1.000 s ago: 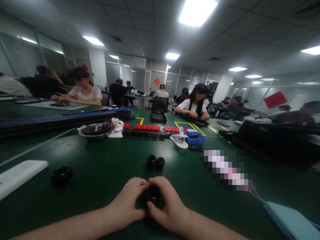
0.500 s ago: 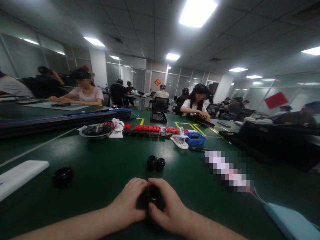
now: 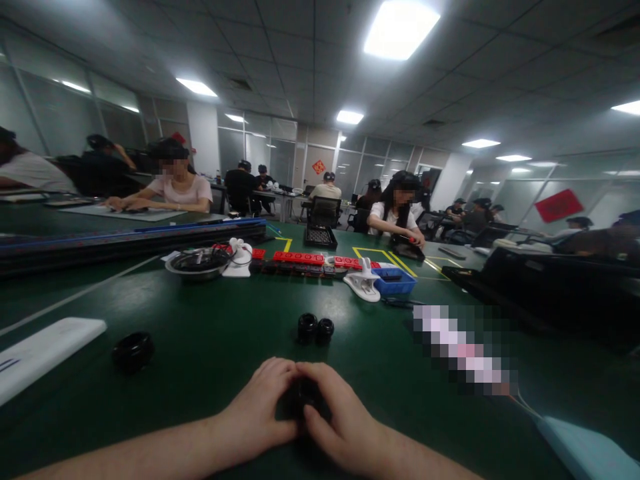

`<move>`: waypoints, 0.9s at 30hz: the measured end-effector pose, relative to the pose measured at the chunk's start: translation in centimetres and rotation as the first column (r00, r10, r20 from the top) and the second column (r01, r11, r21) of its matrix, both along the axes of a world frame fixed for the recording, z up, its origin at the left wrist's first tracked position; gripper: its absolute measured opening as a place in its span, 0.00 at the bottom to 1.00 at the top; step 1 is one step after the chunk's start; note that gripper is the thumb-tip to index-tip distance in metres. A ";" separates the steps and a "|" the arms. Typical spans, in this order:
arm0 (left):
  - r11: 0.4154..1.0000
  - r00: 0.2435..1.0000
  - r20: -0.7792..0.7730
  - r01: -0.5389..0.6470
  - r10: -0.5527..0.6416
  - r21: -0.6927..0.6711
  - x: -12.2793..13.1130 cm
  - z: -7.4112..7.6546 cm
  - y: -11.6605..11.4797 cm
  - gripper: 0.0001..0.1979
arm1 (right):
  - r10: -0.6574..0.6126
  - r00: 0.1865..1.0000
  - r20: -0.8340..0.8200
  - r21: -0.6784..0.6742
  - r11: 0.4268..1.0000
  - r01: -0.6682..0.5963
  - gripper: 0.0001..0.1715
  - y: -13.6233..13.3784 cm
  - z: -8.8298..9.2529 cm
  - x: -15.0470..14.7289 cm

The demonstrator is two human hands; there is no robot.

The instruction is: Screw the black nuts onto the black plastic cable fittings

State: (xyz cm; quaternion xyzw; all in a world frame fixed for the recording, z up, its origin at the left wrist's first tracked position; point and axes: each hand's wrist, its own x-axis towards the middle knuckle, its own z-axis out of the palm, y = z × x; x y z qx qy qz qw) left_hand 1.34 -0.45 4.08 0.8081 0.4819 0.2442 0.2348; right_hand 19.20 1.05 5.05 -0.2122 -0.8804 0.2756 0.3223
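Note:
My left hand (image 3: 260, 410) and my right hand (image 3: 337, 417) curve around a glossy black round part (image 3: 307, 395) low in the middle of the view. Their fingertips meet over its far side, and the thumbs come together in front. Most of the part is hidden between the palms, so its exact kind does not show. Just beyond my fingers stand two similar black ring-like parts, a bigger one (image 3: 307, 328) and a smaller one (image 3: 325, 330), side by side. A wider black ring-shaped part (image 3: 133, 351) lies to the left of my left hand.
Across the green table (image 3: 210, 347) are a metal bowl (image 3: 196, 264) of black items, red blocks (image 3: 299, 259), a white clip stand (image 3: 363, 283) and a blue bin (image 3: 397, 281). A white slab (image 3: 55, 353) lies left, a light-blue box (image 3: 585, 443) right. People sit opposite.
The whole view has shifted slightly, so things sit a little further right and lower. My hands stay around the black part, which is now more covered by them.

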 end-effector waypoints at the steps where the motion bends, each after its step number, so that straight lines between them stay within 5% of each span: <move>1: 1.000 1.000 0.001 0.002 -0.002 0.003 0.0 -0.1 0.0 0.16 | 0.008 1.000 -0.009 0.013 1.000 -0.008 0.33 0.0 0.0 0.0; 7: 0.999 1.000 -0.011 0.024 -0.024 0.036 -0.1 -0.7 0.2 0.17 | -0.143 0.989 -0.030 0.058 0.988 0.144 0.37 0.2 -0.6 0.0; 13: 1.000 1.000 0.001 0.008 -0.008 0.012 0.1 0.0 -0.1 0.19 | -0.069 0.997 -0.043 0.054 0.996 0.071 0.28 0.1 -0.5 -0.1; 21: 0.999 0.999 -0.026 0.023 -0.022 0.039 -0.2 -0.7 0.3 0.20 | -0.143 0.989 0.048 0.071 0.988 0.139 0.41 0.3 -0.8 -0.1; 27: 0.999 1.000 -0.019 0.008 -0.007 0.044 -0.1 -0.7 0.2 0.18 | -0.209 0.978 0.030 0.006 0.978 0.209 0.31 0.4 -0.9 -0.2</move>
